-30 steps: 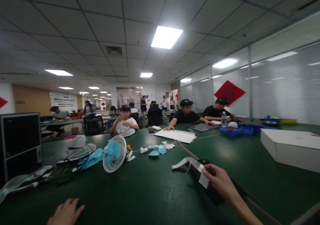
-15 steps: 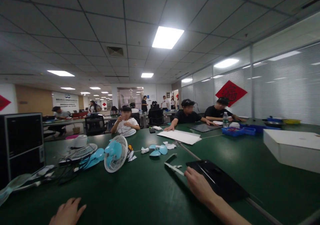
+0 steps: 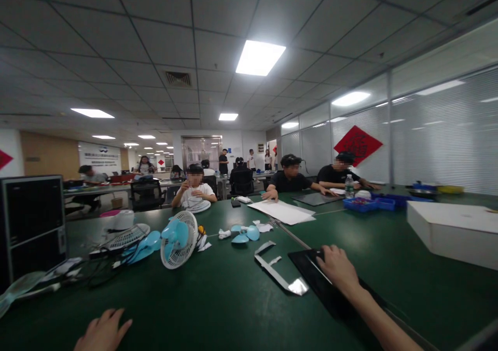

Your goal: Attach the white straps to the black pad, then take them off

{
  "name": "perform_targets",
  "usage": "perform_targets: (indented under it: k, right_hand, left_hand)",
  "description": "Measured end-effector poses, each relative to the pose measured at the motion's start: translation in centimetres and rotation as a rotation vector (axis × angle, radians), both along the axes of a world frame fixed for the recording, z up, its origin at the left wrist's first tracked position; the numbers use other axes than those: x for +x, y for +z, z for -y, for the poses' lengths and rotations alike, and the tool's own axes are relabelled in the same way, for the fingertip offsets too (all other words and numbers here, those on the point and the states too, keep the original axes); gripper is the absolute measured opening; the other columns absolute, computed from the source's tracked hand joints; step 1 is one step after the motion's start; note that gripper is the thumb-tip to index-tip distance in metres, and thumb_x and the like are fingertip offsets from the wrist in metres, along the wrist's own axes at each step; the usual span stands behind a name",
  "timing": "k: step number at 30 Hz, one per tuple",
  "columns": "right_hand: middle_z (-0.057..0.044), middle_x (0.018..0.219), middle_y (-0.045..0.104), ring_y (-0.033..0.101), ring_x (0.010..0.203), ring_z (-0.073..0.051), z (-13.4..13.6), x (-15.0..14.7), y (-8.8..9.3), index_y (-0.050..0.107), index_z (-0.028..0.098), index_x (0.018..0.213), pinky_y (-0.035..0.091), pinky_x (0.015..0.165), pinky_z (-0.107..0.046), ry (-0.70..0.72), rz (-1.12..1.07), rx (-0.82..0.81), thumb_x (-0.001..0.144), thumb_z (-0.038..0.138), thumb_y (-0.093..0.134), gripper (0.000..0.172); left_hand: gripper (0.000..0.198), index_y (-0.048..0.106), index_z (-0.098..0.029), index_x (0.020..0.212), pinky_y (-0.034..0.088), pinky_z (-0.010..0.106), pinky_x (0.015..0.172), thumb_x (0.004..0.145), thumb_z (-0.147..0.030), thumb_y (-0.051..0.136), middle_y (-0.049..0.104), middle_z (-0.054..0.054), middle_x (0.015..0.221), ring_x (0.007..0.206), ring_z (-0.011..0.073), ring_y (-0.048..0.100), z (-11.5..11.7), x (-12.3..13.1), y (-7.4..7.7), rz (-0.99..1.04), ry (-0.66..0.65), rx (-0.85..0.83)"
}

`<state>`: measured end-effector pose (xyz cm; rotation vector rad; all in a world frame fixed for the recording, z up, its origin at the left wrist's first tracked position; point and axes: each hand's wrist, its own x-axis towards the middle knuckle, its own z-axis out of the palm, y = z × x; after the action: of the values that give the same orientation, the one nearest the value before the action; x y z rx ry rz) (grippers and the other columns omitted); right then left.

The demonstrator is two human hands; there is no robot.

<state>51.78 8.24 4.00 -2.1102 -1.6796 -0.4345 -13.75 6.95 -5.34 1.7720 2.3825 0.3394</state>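
My right hand (image 3: pixel 339 269) reaches over a flat black panel (image 3: pixel 301 261), fingers lying on its upper part and apart from one another. To its left, a pale, silvery cut-out strip shaped like a letter E (image 3: pixel 272 272) lies on the green tabletop (image 3: pixel 218 304), with a shiny patch at its near end. My left hand (image 3: pixel 101 333) rests on the table at the lower left, fingers spread and holding nothing. My right forearm covers part of the panel.
A small white fan with blue blades (image 3: pixel 175 237), a loose blue blade set (image 3: pixel 240 234) and cables lie left of centre. A black computer case (image 3: pixel 33 226) stands at left, a white box (image 3: pixel 451 231) at right. Co-workers sit opposite; one hand touches white sheets (image 3: pixel 284 212).
My right hand has let go of the E-shaped strip, which now lies flat on the table. That hand has shifted right and onto the black panel. My left hand has barely moved.
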Motion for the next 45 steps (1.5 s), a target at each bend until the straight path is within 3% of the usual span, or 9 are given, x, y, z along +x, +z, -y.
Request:
perform_targets:
  k: [4,10,14,23,29,34,40,42,45]
  right_hand:
    - [-0.021,0.102,0.061,0.058,0.097,-0.033,-0.9,4.1,-1.1,0.062,0.007,0.098,0.043,0.075,-0.037,-0.178,-0.018,-0.129,0.084,0.029,0.051,0.028]
    - [-0.02,0.099,0.065,0.061,0.095,-0.032,-1.1,4.9,-1.9,0.065,0.011,0.089,0.043,0.076,-0.038,-0.089,-0.043,-0.082,0.082,0.026,0.053,0.02]
    - [-0.016,0.092,0.069,0.065,0.085,-0.028,-1.0,5.0,-1.4,0.065,0.016,0.08,0.045,0.068,-0.035,-0.097,-0.136,-0.119,0.085,0.027,0.048,0.021]
    - [-0.015,0.107,0.067,0.061,0.096,-0.03,-1.0,4.2,1.0,0.066,0.013,0.105,0.045,0.079,-0.037,-0.049,-0.301,0.21,0.088,0.041,0.039,0.043]
    - [-0.011,0.101,0.068,0.062,0.091,-0.025,-1.1,-2.7,3.0,0.068,0.015,0.097,0.045,0.083,-0.034,0.279,-0.436,0.292,0.084,0.042,0.046,0.038]
    - [-0.008,0.094,0.067,0.06,0.088,-0.022,-0.5,-11.1,3.6,0.069,0.018,0.096,0.044,0.081,-0.031,0.595,-0.365,0.207,0.085,0.037,0.05,0.029]
    - [-0.005,0.094,0.066,0.058,0.092,-0.02,-0.4,-20.3,1.6,0.07,0.022,0.097,0.042,0.082,-0.027,0.888,-0.228,0.009,0.085,0.034,0.057,0.022]
    - [-0.005,0.094,0.066,0.058,0.092,-0.02,-0.1,-22.7,1.0,0.071,0.023,0.099,0.042,0.081,-0.027,0.967,-0.194,-0.062,0.086,0.036,0.056,0.023]
    - [-0.006,0.094,0.067,0.058,0.09,-0.019,0.4,-25.3,0.2,0.07,0.024,0.104,0.042,0.079,-0.026,1.069,-0.161,-0.143,0.087,0.037,0.053,0.027]
  left_hand:
    - [0.07,0.053,-0.013,0.129,0.045,0.047,0.092,0.072,-0.053,0.044,0.048,0.016,0.138,0.122,0.033,0.048,0.0,-0.1,0.0,0.011,0.007,0.003]
    - [0.066,0.057,-0.015,0.125,0.046,0.05,0.09,0.071,-0.052,0.046,0.052,0.016,0.135,0.121,0.0347,0.049,-0.5,-0.9,-0.7,0.004,-0.009,0.035]
    - [0.067,0.054,-0.014,0.128,0.046,0.049,0.09,0.074,-0.052,0.045,0.049,0.016,0.137,0.122,0.0336,0.049,-0.4,-0.6,-0.4,0.013,-0.013,0.008]
    - [0.064,0.053,-0.012,0.128,0.045,0.049,0.091,0.076,-0.048,0.041,0.049,0.017,0.136,0.121,0.034,0.048,0.8,1.2,1.1,-0.023,-0.023,0.021]
    - [0.057,0.054,-0.012,0.127,0.046,0.043,0.09,0.08,-0.037,0.034,0.053,0.015,0.131,0.117,0.029,0.052,0.8,0.6,0.7,-0.065,-0.044,0.072]
    - [0.047,0.063,-0.015,0.108,0.046,0.04,0.088,0.083,-0.038,0.03,0.063,0.012,0.111,0.103,0.0272,0.058,2.0,2.3,3.8,-0.03,-0.097,0.104]
    - [0.047,0.063,-0.021,0.09,0.048,0.035,0.086,0.086,-0.05,0.026,0.066,0.007,0.096,0.096,0.0249,0.059,3.9,6.6,6.8,0.13,-0.177,0.253]
    - [0.049,0.063,-0.021,0.096,0.047,0.036,0.09,0.086,-0.055,0.03,0.065,0.007,0.103,0.101,0.0251,0.058,4.3,7.8,7.0,0.193,-0.228,0.282]
    - [0.059,0.056,-0.02,0.122,0.035,0.038,0.107,0.081,-0.061,0.043,0.054,0.007,0.132,0.124,0.0268,0.046,4.7,9.2,6.6,0.252,-0.342,0.298]
